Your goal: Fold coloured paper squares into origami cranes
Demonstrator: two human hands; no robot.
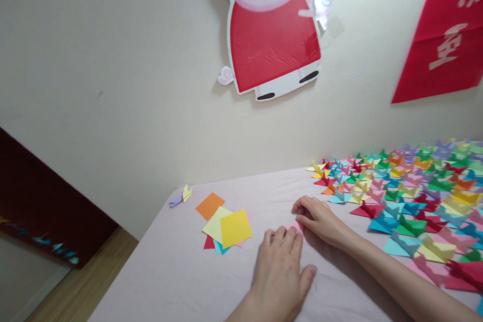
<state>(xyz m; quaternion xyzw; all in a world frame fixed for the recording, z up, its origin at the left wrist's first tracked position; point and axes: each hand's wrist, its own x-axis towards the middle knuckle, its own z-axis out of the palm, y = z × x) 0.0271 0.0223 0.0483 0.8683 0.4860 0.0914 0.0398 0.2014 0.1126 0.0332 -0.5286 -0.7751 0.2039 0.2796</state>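
A small piece of pink paper (297, 228) lies on the sheet-covered surface between my hands, mostly hidden by them. My left hand (279, 269) rests palm down, its fingers flat with their tips on the paper and its thumb held apart. From the right comes my right hand (319, 219), fingers curled, with thumb and forefinger at the paper's upper edge. To the left lies a loose pile of square papers, with a yellow square (236, 229) on top, a pale yellow square (216, 224) under it and an orange square (210, 206) behind.
Rows of colourful folded paper cranes (411, 226) cover the right side. Two more folded pieces, one pale yellow (186, 193) and one purple (175, 201), lie at the far left corner. Behind the surface rises a wall (132, 85) with a red-shirted cartoon cutout (275, 43) and a red banner (441, 45).
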